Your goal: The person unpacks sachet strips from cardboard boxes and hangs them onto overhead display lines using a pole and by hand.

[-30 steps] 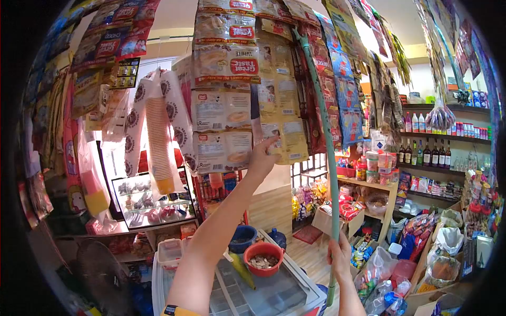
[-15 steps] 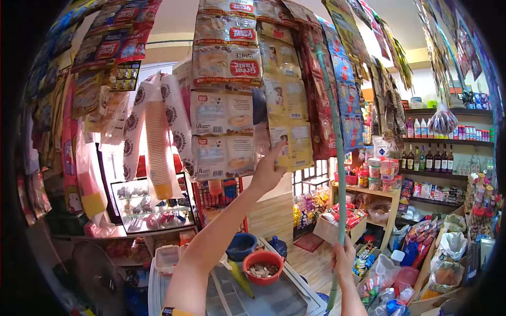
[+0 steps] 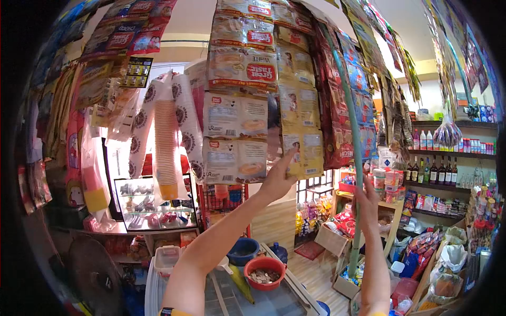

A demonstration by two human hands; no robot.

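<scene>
Yellow sachet strip [image 3: 301, 139] pinched by left hand [image 3: 278, 179], right hand [image 3: 366, 203] gripping green pole [image 3: 352, 131]

The green pole [image 3: 352, 131] has its top end lost among the hanging sachet strips [image 3: 295, 100], so what it touches there cannot be told. Its lower end is hidden behind the right hand [image 3: 366, 203] and forearm. Labels on the shelf bottles [image 3: 429, 169] are too small to read. The red bowl [image 3: 263, 269] holds small, indistinct pieces.
</scene>
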